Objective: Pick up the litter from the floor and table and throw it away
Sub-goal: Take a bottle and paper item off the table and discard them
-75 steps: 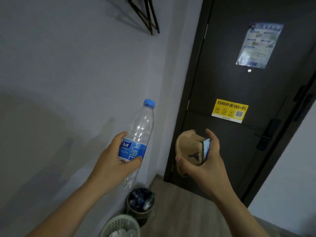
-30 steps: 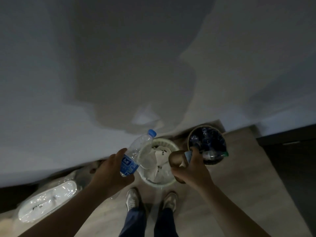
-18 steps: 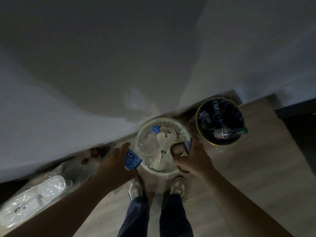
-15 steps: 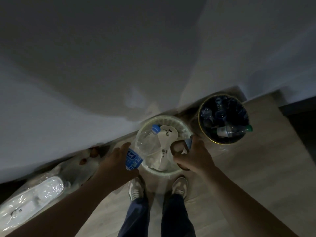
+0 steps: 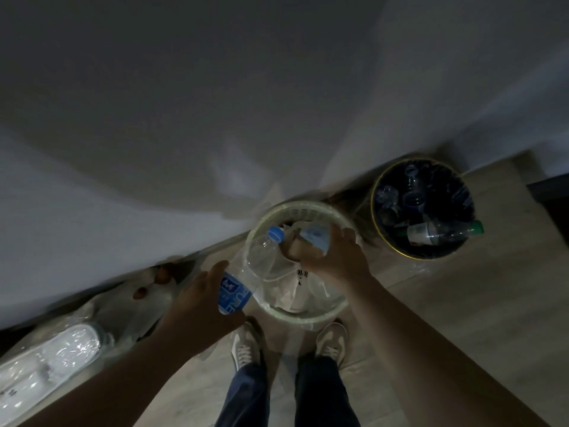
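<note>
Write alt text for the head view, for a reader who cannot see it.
Seen from above, a left hand holds a bottle and a right hand holds crumpled litter over a pale bin; a dark bin of bottles stands beside it.

Wood-look floor (image 5: 462, 303). Pale mesh basket (image 5: 300, 317) stands at the floor's wall edge, with a dark gold-rimmed bin (image 5: 412, 256) just beside it on the right. Clear plastic-wrapped package (image 5: 46, 362) lies along the wall edge at left. Two shoes (image 5: 246, 343) stand near the basket.
</note>
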The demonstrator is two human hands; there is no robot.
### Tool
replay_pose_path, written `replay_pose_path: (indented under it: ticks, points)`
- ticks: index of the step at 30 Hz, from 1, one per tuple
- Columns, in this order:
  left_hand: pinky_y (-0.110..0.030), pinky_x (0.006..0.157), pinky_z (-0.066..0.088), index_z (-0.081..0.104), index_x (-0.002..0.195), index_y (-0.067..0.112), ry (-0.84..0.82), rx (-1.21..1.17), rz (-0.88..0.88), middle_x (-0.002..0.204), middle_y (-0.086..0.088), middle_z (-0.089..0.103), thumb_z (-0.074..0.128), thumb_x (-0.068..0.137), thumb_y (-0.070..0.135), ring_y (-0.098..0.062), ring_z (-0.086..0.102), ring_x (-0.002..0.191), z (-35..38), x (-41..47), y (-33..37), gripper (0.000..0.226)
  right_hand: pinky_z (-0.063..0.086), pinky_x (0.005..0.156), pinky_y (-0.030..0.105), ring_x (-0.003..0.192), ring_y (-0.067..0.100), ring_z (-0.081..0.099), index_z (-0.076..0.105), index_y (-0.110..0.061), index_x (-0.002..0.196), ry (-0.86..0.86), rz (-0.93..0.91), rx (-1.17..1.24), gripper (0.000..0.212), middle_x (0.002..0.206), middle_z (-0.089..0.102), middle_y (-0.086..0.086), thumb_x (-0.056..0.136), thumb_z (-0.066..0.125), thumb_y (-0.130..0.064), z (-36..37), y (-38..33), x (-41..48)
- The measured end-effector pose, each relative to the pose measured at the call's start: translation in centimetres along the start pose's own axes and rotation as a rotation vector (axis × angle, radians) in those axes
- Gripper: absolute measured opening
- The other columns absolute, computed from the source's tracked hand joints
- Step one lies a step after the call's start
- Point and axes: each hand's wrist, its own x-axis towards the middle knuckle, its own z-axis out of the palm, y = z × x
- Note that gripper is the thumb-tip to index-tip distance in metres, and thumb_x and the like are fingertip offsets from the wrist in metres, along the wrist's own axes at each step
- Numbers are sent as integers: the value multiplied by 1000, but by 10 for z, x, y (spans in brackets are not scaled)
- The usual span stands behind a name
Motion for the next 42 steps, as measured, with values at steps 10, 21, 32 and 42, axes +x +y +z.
replay_pose_path:
  ticks: [10, 21, 32, 42]
  points:
    - [-11, 69, 37, 27, 143, 23, 24, -14, 9, 125, 2, 51, 73, 76, 40, -3, 46, 93, -6, 11, 19, 84, 48, 86, 34, 110, 25, 57, 50, -18, 124, 34, -63, -237, 58, 119, 59, 5, 75, 67, -44, -19, 21, -13]
    - [-24, 72, 53, 41, 124, 24, -2, -4, 112, 99, 7, 59, 76, 70, 45, -10, 61, 84, -6, 38, 96, 68, 44, 88, 30, 114, 21, 56, 56, -17, 118, 85, -29, -288, 38, 118, 60, 4, 85, 61, -36, -87, 100, -47]
    - [-30, 92, 46, 45, 131, 15, -117, 84, 278, 123, -2, 57, 69, 79, 44, -19, 56, 111, 49, 100, 219, 64, 46, 84, 29, 109, 19, 56, 53, -18, 118, 93, 149, -151, 40, 115, 58, 2, 84, 60, -39, -123, 181, -62]
    - [-35, 87, 47, 49, 122, 10, -133, 241, 241, 119, -9, 58, 70, 77, 45, -26, 56, 111, 105, 167, 289, 60, 46, 89, 28, 108, 15, 55, 52, -22, 121, 87, 194, 16, 41, 116, 57, -1, 85, 61, -37, -111, 232, -61]
